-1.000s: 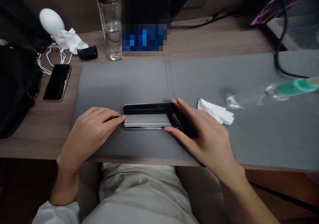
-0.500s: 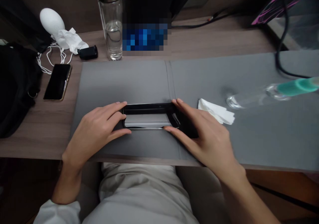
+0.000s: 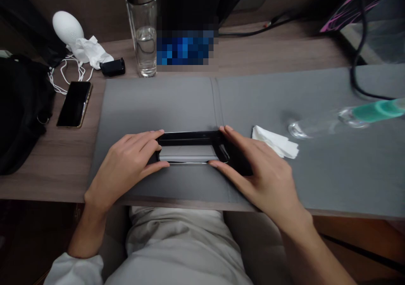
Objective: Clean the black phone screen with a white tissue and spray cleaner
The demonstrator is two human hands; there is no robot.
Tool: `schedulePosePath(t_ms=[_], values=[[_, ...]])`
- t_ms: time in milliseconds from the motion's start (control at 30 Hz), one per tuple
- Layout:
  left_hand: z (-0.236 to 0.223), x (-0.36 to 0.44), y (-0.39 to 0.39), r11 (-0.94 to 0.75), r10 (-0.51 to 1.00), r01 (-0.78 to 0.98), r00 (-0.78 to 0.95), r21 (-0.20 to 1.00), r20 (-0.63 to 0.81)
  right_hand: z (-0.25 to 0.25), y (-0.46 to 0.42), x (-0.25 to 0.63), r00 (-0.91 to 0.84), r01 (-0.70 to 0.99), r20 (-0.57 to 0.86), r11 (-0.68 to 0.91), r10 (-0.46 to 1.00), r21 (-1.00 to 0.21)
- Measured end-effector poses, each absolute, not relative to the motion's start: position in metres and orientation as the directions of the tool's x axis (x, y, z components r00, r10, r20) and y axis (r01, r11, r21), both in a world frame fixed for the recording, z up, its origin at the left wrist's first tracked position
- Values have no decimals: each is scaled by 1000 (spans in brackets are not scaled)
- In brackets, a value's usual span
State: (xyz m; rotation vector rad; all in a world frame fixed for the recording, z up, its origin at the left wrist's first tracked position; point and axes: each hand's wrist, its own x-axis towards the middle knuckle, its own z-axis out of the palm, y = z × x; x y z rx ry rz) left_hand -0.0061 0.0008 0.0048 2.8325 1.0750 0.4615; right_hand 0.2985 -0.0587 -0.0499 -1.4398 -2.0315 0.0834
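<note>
The brown desk [image 3: 25, 183] lay widest before me, with the grey mat [image 3: 316, 183] over much of it and my black bag [image 3: 22, 116] at its left end. My right hand [image 3: 268, 166] pinched the phone [image 3: 190, 150] at its right end, fingertips on the far edge and thumb on the near one, as it had before. My left hand [image 3: 125, 162] had changed: a second ago it only touched the left end, then its fingers and thumb spread, and now they pinched the far and near edges. The phone lay on the mat, reflections across its glass. Behind stood the flask [image 3: 144, 36], a pixelated blue patch beside it too coarse to make out. The clear bottle [image 3: 348, 118], gold-edged handset [image 3: 75, 104], tissue [image 3: 274, 141] and small black clip [image 3: 113, 66] stayed put.
</note>
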Motion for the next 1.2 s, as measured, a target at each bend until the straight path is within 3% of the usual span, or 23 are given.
schedulePosePath(t_ms=[433, 1200], values=[[4, -5, 2, -731, 682, 643, 700, 230, 211, -49, -57, 297, -224, 808, 489, 442, 843, -390], [5, -4, 2, -701, 712, 671, 682, 242, 168, -47, -58, 296, -169, 817, 447, 379, 879, -435]])
